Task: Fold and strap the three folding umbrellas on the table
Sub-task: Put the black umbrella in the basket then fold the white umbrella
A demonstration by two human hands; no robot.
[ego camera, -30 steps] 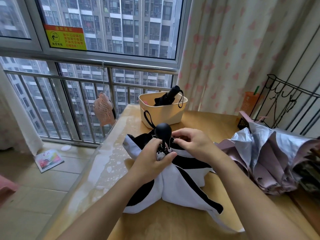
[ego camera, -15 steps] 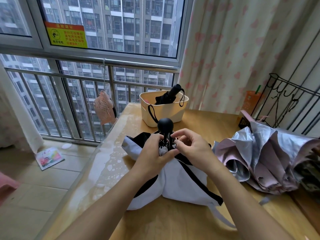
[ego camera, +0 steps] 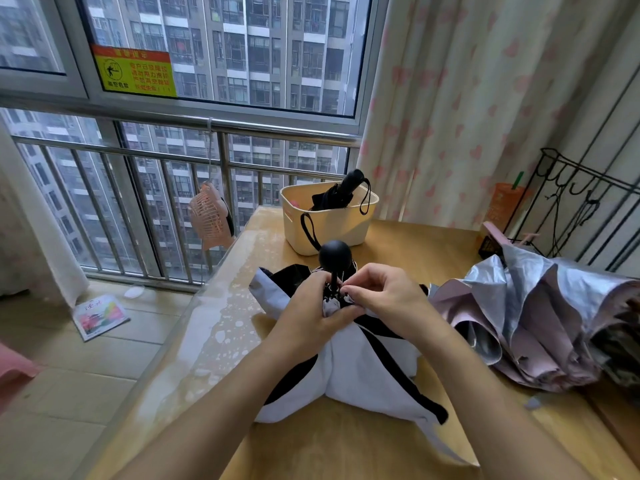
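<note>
Hands first: left hand (ego camera: 308,315) curls round the bunched fabric of the white umbrella (ego camera: 363,372) under the knob (ego camera: 335,255), right hand (ego camera: 391,299) pinches a fold by the shaft. It stands knob-up on the table (ego camera: 433,247), silver umbrella (ego camera: 540,306) crumpled beside it, black umbrella (ego camera: 343,194) in the basket (ego camera: 332,230) behind.

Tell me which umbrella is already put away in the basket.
The black umbrella, leaning in the cream basket. The white-and-black umbrella is gripped by the left hand and right hand; the silver-and-pink umbrella lies loose at the right.
</note>
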